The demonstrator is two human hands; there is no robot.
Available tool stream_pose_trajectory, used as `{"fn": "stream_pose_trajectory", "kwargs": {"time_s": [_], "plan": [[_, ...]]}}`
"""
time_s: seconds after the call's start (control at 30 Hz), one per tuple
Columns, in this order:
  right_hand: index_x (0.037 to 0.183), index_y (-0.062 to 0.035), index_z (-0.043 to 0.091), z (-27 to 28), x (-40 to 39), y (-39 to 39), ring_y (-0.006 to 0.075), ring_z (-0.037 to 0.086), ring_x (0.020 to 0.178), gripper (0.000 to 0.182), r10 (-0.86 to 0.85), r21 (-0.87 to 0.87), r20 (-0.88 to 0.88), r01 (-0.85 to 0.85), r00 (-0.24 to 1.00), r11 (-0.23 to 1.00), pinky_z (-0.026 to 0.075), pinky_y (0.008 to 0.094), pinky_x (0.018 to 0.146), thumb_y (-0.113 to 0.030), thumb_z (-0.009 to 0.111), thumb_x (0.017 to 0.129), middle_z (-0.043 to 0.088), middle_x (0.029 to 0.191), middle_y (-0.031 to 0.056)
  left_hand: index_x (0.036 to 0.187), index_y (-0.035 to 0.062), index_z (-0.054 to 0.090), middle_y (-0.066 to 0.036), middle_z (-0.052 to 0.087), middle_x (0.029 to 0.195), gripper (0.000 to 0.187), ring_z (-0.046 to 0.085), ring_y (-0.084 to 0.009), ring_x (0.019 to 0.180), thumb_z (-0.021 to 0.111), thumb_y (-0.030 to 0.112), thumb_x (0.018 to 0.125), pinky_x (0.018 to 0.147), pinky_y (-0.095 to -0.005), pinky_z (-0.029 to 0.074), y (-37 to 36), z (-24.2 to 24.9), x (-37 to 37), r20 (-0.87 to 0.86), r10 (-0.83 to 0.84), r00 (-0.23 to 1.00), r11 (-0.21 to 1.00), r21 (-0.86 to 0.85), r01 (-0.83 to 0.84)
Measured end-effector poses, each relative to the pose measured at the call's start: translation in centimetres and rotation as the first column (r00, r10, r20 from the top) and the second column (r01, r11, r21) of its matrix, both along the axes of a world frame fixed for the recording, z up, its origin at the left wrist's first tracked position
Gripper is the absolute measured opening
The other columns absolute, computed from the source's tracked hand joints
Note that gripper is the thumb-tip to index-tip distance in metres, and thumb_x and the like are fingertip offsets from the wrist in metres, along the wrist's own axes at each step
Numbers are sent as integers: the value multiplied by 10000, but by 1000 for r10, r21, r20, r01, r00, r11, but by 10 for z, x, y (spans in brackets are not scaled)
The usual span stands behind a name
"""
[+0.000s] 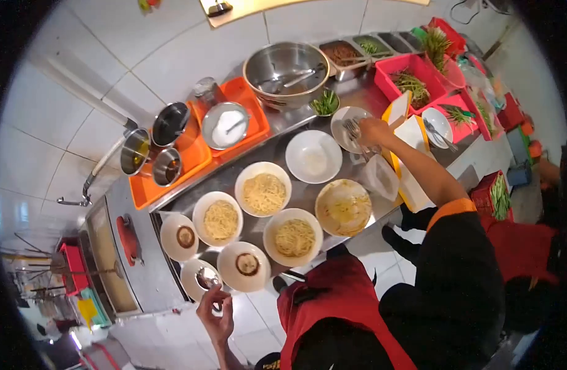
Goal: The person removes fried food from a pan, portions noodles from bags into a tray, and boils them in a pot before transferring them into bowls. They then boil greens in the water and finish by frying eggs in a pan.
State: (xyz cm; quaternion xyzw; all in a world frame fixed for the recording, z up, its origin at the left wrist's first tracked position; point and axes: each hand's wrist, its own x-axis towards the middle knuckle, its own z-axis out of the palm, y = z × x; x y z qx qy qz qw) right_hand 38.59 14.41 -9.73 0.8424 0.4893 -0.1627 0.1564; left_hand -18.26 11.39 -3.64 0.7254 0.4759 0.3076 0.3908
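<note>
Left hand (pixel 217 314) is pinching a shiny metal spoon (pixel 207 277) between thumb and fingers, other fingers curling. Spoon head is sitting over a round, smooth white bowl (pixel 191 275), just ahead of the fingertips. Right hand (pixel 374 132) is closing around a metal fork (pixel 352 127), tines pointing into a shallow bowl (pixel 339 140); exact finger contact is hard to tell. Soft, stringy noodles (pixel 265 193) are filling three bowls between the hands; glossy brown sauce (pixel 247 264) is pooling in two more. Stained bowl (pixel 343 216) is lying near the front edge of the steel counter (pixel 275 140), a clear plastic bag (pixel 382 177) beside it. Bowls are crowding the left hand; the bag is narrowing room below the right wrist.
</note>
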Motion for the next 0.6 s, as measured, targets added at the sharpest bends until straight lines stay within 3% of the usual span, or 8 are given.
{"fn": "stream_pose_trajectory", "kwargs": {"time_s": [0.07,0.1,0.13,0.23,0.37,0.47,0.53,0.6], "plan": [[980,14,621,10,6,-12,354,618,916,488,122,281,-36,-107,992,954,500,443,780,-376,639,687,628,985,226,1049,1,584,-75,642,750,264,606,-134,676,638,94,808,652,-273,475,-19,2,32,53,62,997,989,-139,-54],[867,-35,660,6,13,-7,351,646,775,368,89,216,-7,-85,996,973,513,451,659,-332,642,650,647,800,212,1049,1,584,-75,642,750,264,606,-134,676,638,94,808,652,-273,475,-27,3,44,25,72,997,984,-163,-67],[867,-35,660,10,14,-12,351,646,775,368,96,200,-34,-88,995,976,513,451,659,-332,642,650,647,800,212,1057,2,581,-78,643,753,270,609,-138,679,639,106,814,658,-277,478,-32,4,55,-14,49,999,985,-163,-50],[866,-14,646,72,-13,-22,347,645,733,381,248,409,-148,-169,957,897,507,459,637,-339,639,668,645,749,196,1063,-1,579,-82,646,760,276,609,-143,677,640,112,818,671,-282,476,-46,8,79,-65,50,997,983,-173,-61],[916,-4,627,11,-53,-2,342,646,733,388,396,422,-207,-284,895,861,512,450,645,-326,625,701,640,752,204,1055,-10,592,-93,642,769,264,599,-136,672,632,70,807,664,-273,474,-61,6,110,-94,26,995,985,-166,-42],[1068,-10,578,-16,-57,9,372,624,740,448,483,418,-187,-376,855,827,506,449,702,-333,603,758,640,794,191,1051,-10,595,-92,641,769,259,598,-136,672,635,78,810,662,-274,472,-75,10,110,-102,81,991,981,-169,-97],[937,-2,606,-17,-49,6,354,643,760,315,313,417,-239,-195,919,888,519,452,675,-265,594,765,641,852,210,1055,-10,592,-92,638,764,259,597,-137,666,630,105,825,663,-276,471,-83,5,99,-106,145,984,970,-183,-162],[948,3,598,-37,-9,14,356,639,825,271,261,281,-113,-221,959,934,519,462,706,-216,561,794,642,921,191,1055,-9,590,-92,636,760,258,600,-141,668,620,133,843,664,-279,472,-92,6,86,-147,186,972,968,-145,-207]]}}
